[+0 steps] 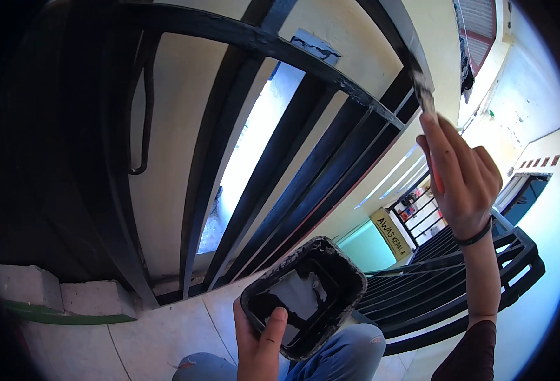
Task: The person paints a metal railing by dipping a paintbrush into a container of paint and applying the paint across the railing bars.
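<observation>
Black coats most of the barred metal railing (211, 146) on my feed, while 1 grey strip (413, 41) along its curved upper rail looks uncovered; I judge the coating well advanced but unfinished. Glossy black paint (292, 295) lies in the dark, rectangular, paint-crusted tub (349, 270). I see the right hand (464, 174) pinching the slim, orange-red-handled paintbrush (426, 99), its bristles beyond the fingertips at the rail; I cannot tell whether they touch. The left hand (259, 340) holds the tub below, its thumb over the near rim and its other fingers mostly hidden from me.
</observation>
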